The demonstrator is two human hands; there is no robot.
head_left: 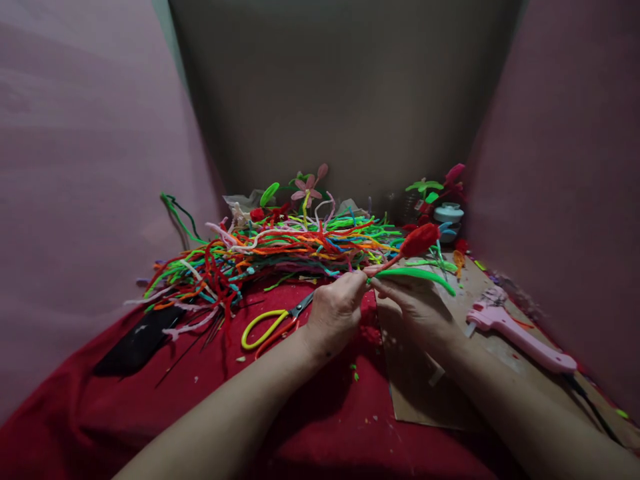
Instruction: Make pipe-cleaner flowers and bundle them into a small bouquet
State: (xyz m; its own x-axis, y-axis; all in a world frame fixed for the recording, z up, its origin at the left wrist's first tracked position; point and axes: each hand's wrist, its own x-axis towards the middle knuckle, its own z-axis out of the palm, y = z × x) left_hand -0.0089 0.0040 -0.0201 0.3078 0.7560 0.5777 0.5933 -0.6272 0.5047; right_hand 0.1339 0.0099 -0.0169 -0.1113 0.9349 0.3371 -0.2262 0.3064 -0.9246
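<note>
My left hand [339, 303] and my right hand [417, 303] meet over the middle of the table, fingers pinched close together. From my left fingers a red pipe-cleaner bud [419, 240] on a thin red stem slants up to the right. A bright green pipe cleaner [420, 273] runs out to the right above my right hand, pinched near its left end. The exact joint between stem and green piece is hidden by my fingertips. Scissors [265, 330] with one yellow and one orange handle lie just left of my left hand.
A large heap of colourful pipe cleaners [300, 247] spans the back. A pink glue gun [520, 333] rests on a cardboard sheet [425, 393] at right. A black flat object [137, 343] lies left on the red cloth [200, 413]. Pipe-cleaner flowers [307, 190] and a light-blue-lidded jar [449, 215] stand behind.
</note>
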